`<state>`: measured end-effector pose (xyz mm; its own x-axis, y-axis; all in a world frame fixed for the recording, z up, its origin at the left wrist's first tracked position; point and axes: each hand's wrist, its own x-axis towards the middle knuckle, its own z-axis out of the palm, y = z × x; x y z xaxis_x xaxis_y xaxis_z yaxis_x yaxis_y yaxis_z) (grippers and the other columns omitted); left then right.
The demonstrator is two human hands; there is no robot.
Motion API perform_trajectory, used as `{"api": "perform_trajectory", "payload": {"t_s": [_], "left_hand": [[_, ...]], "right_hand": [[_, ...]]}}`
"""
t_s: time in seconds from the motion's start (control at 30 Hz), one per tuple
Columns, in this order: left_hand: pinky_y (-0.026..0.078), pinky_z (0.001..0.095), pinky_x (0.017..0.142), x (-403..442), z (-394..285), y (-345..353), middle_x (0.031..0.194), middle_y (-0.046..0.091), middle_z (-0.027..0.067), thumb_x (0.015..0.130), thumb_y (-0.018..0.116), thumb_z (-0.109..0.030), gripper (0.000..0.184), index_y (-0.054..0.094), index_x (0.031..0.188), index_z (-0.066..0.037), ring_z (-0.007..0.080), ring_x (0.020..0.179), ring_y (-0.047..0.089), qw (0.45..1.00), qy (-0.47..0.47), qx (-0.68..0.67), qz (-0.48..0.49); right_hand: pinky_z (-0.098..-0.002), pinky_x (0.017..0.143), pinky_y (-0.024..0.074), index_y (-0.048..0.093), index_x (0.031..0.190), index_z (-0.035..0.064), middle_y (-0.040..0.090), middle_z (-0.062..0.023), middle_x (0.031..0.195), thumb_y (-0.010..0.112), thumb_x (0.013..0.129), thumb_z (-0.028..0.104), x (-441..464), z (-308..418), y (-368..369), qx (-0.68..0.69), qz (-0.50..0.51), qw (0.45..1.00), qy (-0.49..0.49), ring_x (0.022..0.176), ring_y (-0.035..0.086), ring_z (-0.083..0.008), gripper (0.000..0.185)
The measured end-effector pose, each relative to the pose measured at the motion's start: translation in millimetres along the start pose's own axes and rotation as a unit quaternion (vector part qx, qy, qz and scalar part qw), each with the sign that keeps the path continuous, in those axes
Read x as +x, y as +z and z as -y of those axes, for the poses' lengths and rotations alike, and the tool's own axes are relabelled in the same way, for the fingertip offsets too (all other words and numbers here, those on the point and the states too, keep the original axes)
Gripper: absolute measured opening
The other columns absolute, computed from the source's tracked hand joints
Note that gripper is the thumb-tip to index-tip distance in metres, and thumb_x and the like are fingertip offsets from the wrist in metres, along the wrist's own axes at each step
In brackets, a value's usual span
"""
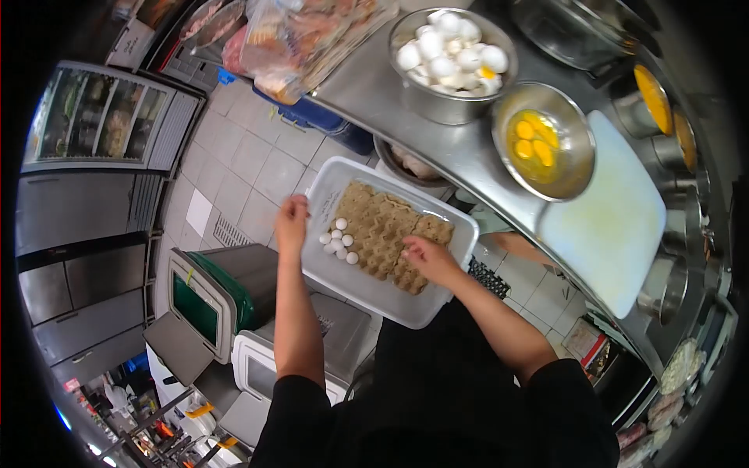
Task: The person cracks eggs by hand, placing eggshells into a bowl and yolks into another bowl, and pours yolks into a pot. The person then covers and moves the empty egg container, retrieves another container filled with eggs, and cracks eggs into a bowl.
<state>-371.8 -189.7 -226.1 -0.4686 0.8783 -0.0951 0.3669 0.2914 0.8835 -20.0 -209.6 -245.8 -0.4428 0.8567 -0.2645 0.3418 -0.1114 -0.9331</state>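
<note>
While left fingers point(299, 202) curl by tub point(331, 274), grip unclear, right fingers point(413, 248) parted over carton point(373, 218).

There are about eight loose white eggs point(342, 253), one plastic tub point(331, 271), one steel bowl point(576, 152) and one cutting board point(624, 210). At least four yolks point(542, 150) show.
</note>
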Motion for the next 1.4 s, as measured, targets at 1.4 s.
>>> {"api": "perform_trajectory", "payload": {"t_s": [1.4], "left_hand": [[0.048,0.0449,0.083,-213.0,-327.8,336.0,0.107,0.059,0.0187,0.085,0.073,-0.031,0.039,0.059,0.110,-0.004,0.0377,0.097,0.060,0.839,0.464,0.051,0.279]], "right_hand": [[-0.0422,0.091,0.0477,0.057,0.128,0.0011,0.062,-0.0181,0.117,0.068,0.085,0.015,-220.6,53.6,-269.0,-0.249,-0.564,0.783,-0.086,0.107,0.059,-0.0344,0.046]]}}
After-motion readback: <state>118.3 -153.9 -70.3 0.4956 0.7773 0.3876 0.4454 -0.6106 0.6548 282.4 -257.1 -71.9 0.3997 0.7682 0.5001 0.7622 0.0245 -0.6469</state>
